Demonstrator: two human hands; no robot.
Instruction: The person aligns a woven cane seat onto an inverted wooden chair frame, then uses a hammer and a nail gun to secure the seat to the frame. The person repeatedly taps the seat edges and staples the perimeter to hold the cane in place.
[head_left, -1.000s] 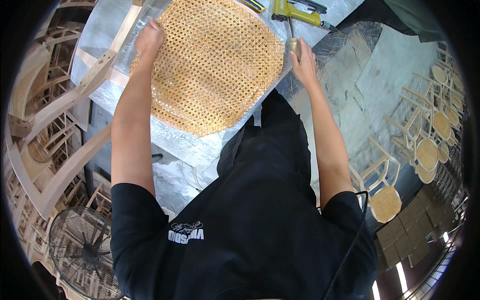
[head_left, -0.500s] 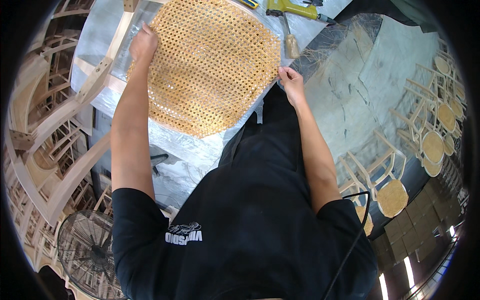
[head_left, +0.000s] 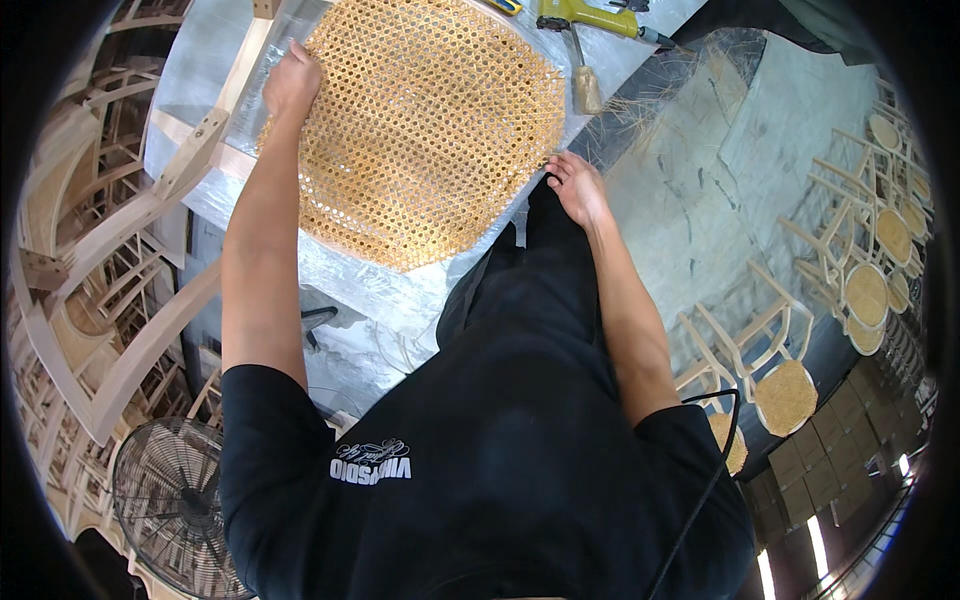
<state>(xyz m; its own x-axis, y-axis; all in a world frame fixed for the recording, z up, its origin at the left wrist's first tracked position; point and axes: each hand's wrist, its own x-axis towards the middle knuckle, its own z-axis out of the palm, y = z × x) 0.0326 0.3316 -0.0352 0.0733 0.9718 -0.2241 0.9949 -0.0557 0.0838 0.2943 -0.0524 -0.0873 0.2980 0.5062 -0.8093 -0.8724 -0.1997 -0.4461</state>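
Note:
A roughly round sheet of woven cane webbing (head_left: 425, 130) lies on a table covered with clear plastic (head_left: 385, 292). My left hand (head_left: 291, 84) is closed on its upper left edge, beside a pale wooden chair frame (head_left: 192, 158). At the lower right edge, my right hand (head_left: 578, 190) has its fingers bent and apart, the fingertips beside or touching the cane's rim. To the right of the sheet lies a tool with a wooden handle (head_left: 587, 92) and a thin metal shaft. A yellow-green power tool (head_left: 595, 16) rests behind it.
A yellow-and-dark tool (head_left: 507, 5) shows at the top edge. Cane scraps (head_left: 640, 105) litter the floor beyond the table. A black fan (head_left: 180, 505) stands at lower left, near stacked wooden frames (head_left: 75, 330). Chairs with cane seats (head_left: 785, 397) stand along the right.
My right hand has moved slightly down along the cane's edge, its fingers going from a pinch to more spread. The left hand keeps its hold. The view has shifted slightly.

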